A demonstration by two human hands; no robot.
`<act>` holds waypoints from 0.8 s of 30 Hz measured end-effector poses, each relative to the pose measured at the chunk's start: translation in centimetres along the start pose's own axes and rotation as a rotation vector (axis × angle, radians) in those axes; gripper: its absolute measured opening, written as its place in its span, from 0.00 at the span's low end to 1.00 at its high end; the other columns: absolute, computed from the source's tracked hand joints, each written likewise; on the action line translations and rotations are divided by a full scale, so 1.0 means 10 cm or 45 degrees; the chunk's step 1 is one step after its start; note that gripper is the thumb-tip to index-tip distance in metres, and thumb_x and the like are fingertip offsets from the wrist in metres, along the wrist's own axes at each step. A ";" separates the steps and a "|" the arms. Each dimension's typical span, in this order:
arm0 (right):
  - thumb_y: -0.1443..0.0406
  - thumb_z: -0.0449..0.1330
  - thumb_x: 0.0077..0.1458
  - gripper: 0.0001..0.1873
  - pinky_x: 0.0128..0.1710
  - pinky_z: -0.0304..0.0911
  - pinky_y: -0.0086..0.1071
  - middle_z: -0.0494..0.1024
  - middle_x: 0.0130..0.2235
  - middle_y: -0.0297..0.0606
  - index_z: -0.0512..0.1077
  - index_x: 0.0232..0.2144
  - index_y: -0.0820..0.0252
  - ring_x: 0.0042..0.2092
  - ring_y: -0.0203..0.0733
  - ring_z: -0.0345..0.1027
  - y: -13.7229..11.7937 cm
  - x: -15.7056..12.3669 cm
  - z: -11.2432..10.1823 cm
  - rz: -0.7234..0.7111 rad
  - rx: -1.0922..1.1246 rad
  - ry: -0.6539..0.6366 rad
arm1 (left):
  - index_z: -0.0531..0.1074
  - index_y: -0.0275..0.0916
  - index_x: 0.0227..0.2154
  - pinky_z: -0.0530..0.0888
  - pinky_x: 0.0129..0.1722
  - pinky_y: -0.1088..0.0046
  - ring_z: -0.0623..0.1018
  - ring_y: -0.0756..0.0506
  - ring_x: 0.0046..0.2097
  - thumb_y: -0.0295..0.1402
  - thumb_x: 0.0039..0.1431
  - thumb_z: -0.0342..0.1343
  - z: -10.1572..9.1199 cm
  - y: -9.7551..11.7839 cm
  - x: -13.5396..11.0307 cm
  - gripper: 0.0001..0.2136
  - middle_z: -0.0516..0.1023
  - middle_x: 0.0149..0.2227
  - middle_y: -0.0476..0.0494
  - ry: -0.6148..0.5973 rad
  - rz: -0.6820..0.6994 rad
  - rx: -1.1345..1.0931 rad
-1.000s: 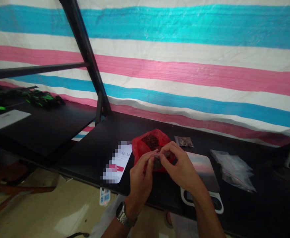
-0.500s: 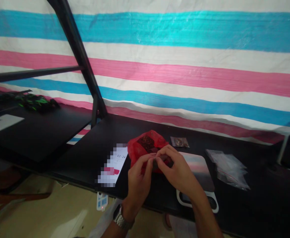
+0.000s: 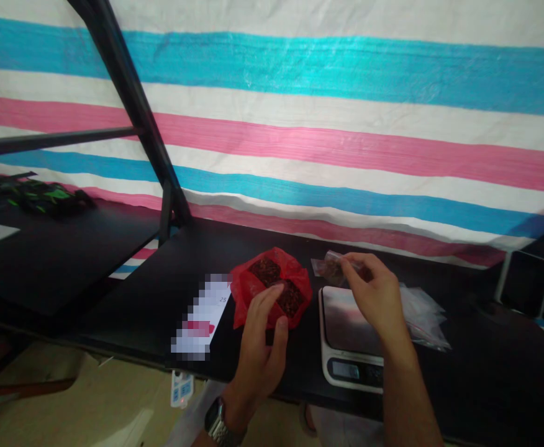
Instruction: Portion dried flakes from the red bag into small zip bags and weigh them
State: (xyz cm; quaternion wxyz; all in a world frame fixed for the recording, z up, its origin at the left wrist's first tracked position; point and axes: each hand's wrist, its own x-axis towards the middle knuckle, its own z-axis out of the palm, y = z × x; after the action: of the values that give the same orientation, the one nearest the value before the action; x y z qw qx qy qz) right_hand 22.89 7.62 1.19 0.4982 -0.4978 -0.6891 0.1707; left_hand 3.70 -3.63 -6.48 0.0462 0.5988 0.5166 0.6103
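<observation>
My right hand [image 3: 378, 295] pinches a small clear plastic bag [image 3: 334, 266] of brown bits at the back of the black table. A second small bag [image 3: 317, 267] lies under or right beside it; I cannot tell which. My left hand [image 3: 261, 341] is open, fingers apart, at the near edge of an open red plastic bag [image 3: 240, 297]. Inside the red bag are dark brown, shredded-looking clumps [image 3: 266, 269]. A kitchen scale [image 3: 344, 320] with a steel top and lit display sits below my right forearm, which partly covers it.
Flat clear bags [image 3: 428, 320] lie right of the scale. A partly pixelated bright screen [image 3: 207, 316] lies left of the red bag. A dark device [image 3: 526, 282] stands at the right. A black post [image 3: 132, 105] and green-black toy car [image 3: 43, 194] are at the left.
My hands were together over the red bag and have parted. The right has moved right and back with the small bag; the left has opened. The red bag's contents show more.
</observation>
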 end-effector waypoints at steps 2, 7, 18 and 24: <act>0.55 0.61 0.61 0.17 0.38 0.64 0.38 0.82 0.38 0.43 0.83 0.39 0.60 0.33 0.43 0.68 0.12 0.06 0.03 0.002 -0.147 0.090 | 0.76 0.42 0.53 0.80 0.51 0.70 0.83 0.45 0.50 0.25 0.70 0.53 -0.05 -0.01 0.02 0.13 0.83 0.48 0.41 -0.037 0.094 0.027; 0.53 0.57 0.61 0.21 0.44 0.67 0.41 0.85 0.43 0.47 0.85 0.42 0.59 0.38 0.49 0.75 0.25 0.03 0.14 0.097 -0.290 -0.164 | 0.77 0.40 0.42 0.75 0.29 0.80 0.80 0.51 0.30 0.20 0.67 0.52 -0.16 -0.04 0.03 0.11 0.80 0.33 0.48 -0.248 0.194 0.053; 0.55 0.62 0.60 0.21 0.48 0.70 0.42 0.85 0.49 0.52 0.83 0.49 0.59 0.50 0.58 0.80 0.99 -0.12 -0.78 0.784 -0.915 -0.113 | 0.79 0.41 0.42 0.76 0.30 0.82 0.82 0.52 0.30 0.20 0.66 0.52 -0.15 -0.05 0.02 0.13 0.81 0.34 0.47 -0.310 0.218 0.004; 0.59 0.61 0.61 0.21 0.46 0.70 0.39 0.86 0.49 0.50 0.81 0.54 0.60 0.50 0.55 0.81 1.16 -0.15 -0.79 0.825 -0.917 -0.127 | 0.78 0.41 0.41 0.73 0.25 0.83 0.80 0.53 0.27 0.20 0.67 0.53 -0.10 -0.01 0.04 0.12 0.80 0.33 0.48 -0.269 0.245 0.011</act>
State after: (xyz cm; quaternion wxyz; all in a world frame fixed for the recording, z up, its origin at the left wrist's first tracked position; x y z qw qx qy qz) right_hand 35.60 9.44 -4.54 0.1819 -0.8186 -0.5371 0.0916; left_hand 2.76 -3.94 -5.99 0.0389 0.7068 0.4517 0.5431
